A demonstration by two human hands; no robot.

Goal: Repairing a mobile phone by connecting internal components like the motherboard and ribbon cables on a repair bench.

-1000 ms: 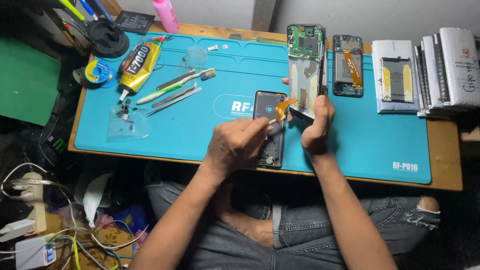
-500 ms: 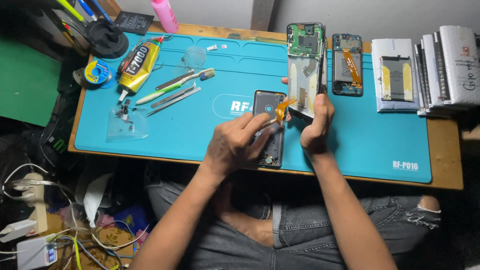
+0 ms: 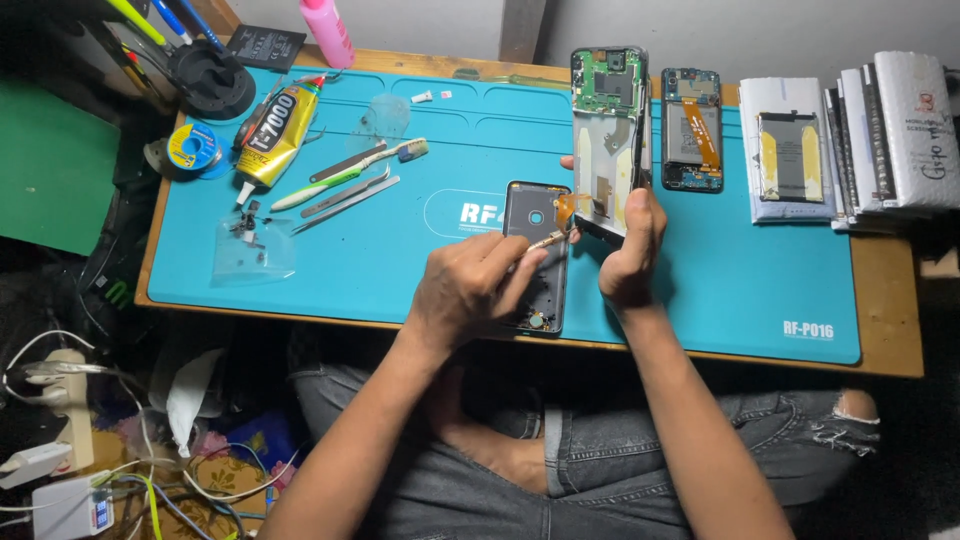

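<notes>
Right hand [image 3: 628, 250] grips the open phone frame [image 3: 608, 140] upright at mat [image 3: 700, 290] centre, fingers wrapped round its lower edge. Left hand [image 3: 468, 290] pinches a thin tool, tip at the orange flex [image 3: 566, 208] joining frame to the back cover [image 3: 538, 250] lying just left. Risk: tilting the frame away or prying hard likely tears the flex; a slip could gouge the board [image 3: 605, 82].

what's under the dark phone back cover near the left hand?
The dark back cover lies flat on the blue mat. The left hand covers its lower half; nothing shows beneath it.
</notes>
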